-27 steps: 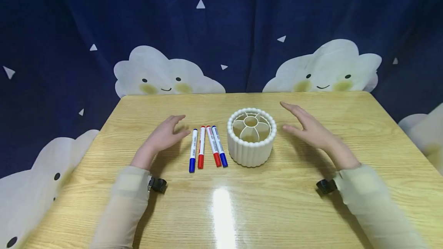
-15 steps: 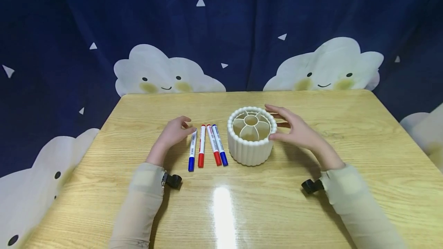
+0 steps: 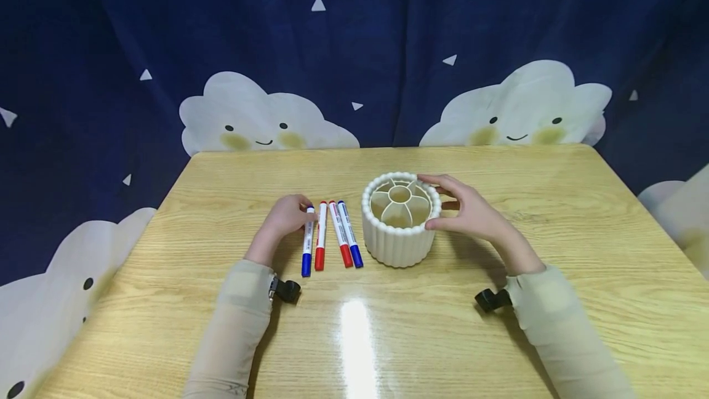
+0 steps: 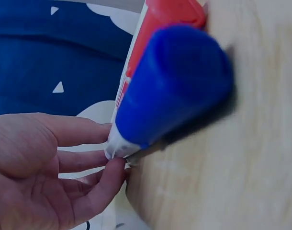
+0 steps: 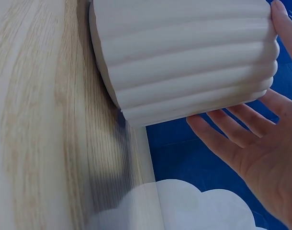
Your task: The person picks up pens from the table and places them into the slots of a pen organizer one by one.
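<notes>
In the head view a white, blue-capped marker [image 3: 308, 242] lies leftmost in a row on the table. My left hand [image 3: 288, 215] is at its far end, thumb and fingers pinching the white barrel; the left wrist view shows the blue cap [image 4: 174, 86] large, with the fingertips behind it. A white ribbed pen holder [image 3: 399, 246] with a flower-shaped divider stands upright right of the markers. My right hand [image 3: 471, 214] grips its right side, thumb near the front rim and fingers behind. Its ribbed wall [image 5: 194, 57] fills much of the right wrist view.
Beside the left marker lie a red-capped marker [image 3: 320, 239], another red-capped marker [image 3: 340, 236] and a second blue-capped marker [image 3: 350, 236]. All rest on the wooden table [image 3: 421, 337]. A dark blue curtain [image 3: 388, 36] with clouds hangs behind.
My left hand has moved right and come down onto the far end of the left blue marker. My right hand has moved left from beside the pen holder to grip its side.
</notes>
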Motion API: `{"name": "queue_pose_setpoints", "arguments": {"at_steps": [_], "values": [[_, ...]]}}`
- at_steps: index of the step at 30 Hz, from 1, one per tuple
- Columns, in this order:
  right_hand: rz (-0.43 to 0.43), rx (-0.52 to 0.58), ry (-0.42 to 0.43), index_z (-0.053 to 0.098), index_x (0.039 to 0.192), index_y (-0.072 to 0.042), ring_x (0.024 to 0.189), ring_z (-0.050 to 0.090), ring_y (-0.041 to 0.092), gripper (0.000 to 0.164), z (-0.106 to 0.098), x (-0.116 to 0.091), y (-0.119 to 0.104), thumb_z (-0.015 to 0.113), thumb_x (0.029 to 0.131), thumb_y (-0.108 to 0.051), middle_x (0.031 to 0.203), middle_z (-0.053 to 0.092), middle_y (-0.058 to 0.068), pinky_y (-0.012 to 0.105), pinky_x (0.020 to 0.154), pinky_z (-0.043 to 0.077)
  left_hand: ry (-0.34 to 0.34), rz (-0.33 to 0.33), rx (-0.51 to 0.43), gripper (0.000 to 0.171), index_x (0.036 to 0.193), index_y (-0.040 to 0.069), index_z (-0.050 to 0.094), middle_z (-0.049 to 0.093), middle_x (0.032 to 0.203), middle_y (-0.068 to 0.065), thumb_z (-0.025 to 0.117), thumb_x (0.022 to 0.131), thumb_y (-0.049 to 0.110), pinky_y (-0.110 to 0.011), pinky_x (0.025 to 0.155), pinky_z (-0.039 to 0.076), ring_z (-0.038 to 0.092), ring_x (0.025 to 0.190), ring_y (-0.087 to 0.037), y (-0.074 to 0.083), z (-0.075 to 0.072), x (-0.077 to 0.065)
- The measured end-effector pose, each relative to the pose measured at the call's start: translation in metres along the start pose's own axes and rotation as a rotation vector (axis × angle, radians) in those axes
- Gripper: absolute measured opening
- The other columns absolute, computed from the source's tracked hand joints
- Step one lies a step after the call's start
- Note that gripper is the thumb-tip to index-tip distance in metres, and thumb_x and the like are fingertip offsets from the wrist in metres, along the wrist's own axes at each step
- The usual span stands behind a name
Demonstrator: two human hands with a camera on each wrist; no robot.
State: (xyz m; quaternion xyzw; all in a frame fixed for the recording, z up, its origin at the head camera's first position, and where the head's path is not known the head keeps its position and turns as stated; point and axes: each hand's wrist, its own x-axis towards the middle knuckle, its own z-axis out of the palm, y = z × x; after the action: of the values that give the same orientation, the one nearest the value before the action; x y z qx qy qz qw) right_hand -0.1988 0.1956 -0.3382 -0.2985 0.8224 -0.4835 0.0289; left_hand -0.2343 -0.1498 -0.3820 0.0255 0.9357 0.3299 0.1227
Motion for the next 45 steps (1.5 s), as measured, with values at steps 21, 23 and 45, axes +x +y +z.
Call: {"name": "queue_pose_setpoints", "arguments": {"at_steps": [21,23,45], "values": [[0.01,0.002,0.004,0.04,0.135,-0.001,0.12,0.042,0.028,0.076,0.001,-0.001,-0.011,0.077,0.069,-0.003,0.131,0.045,0.016,0.045,0.091,0.045,0.233,0.051,-0.073,0.034,0.116,0.001,0.052,0.054,0.094,-0.013,0.055,0.084,0.012,-0.021,0.048,0.046,0.053,0.06,-0.016,0.012,-0.015,-0.002],[0.012,-0.003,0.005,0.04,0.135,0.0,0.119,0.043,0.027,0.076,0.0,-0.001,-0.012,0.077,0.069,-0.003,0.131,0.045,0.015,0.043,0.091,0.046,0.25,0.069,-0.095,0.035,0.117,0.002,0.052,0.053,0.096,-0.014,0.055,0.084,0.012,-0.022,0.049,0.047,0.052,0.061,-0.017,0.016,-0.018,-0.003],[-0.007,0.014,0.015,0.039,0.138,-0.011,0.121,0.042,0.024,0.08,0.0,0.0,0.021,0.079,0.068,-0.009,0.139,0.041,0.006,0.044,0.092,0.045,0.483,0.22,-0.295,0.035,0.116,0.002,0.052,0.053,0.098,-0.012,0.056,0.082,0.006,-0.025,0.054,0.054,0.052,0.068,-0.017,0.054,-0.037,-0.009]]}}
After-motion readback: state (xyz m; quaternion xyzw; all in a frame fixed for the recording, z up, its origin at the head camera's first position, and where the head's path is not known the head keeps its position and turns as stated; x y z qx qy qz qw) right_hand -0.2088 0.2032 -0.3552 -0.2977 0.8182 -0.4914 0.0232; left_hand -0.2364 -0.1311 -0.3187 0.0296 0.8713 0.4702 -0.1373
